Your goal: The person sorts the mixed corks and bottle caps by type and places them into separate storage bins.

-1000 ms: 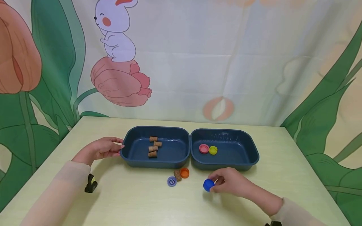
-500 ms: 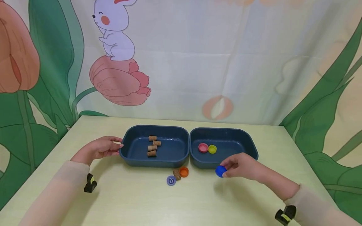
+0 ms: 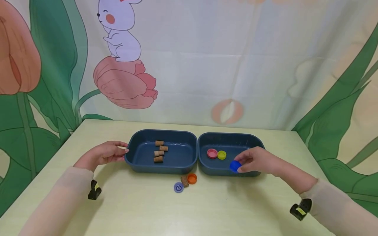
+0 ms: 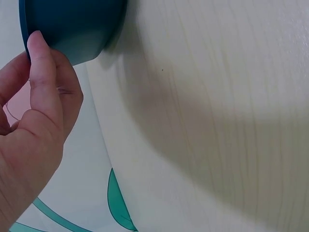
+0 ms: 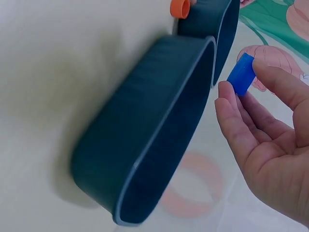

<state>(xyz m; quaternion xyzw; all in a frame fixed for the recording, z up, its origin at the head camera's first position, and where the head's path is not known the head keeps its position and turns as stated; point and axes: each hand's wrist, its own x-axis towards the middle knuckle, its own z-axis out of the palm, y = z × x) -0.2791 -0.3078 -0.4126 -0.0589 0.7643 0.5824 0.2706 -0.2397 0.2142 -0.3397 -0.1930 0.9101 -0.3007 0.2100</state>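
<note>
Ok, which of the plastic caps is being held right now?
The blue cap, pinched by the right hand. The pink cap and yellow cap lie in the right bin, while the orange cap and lavender cap lie on the table.

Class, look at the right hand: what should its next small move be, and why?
Probably the right hand should ease forward and lower the blue cap into the right-hand bin. It pinches the cap close to that bin, where a pink cap and a yellow cap lie, whereas the left-hand bin holds corks.
</note>
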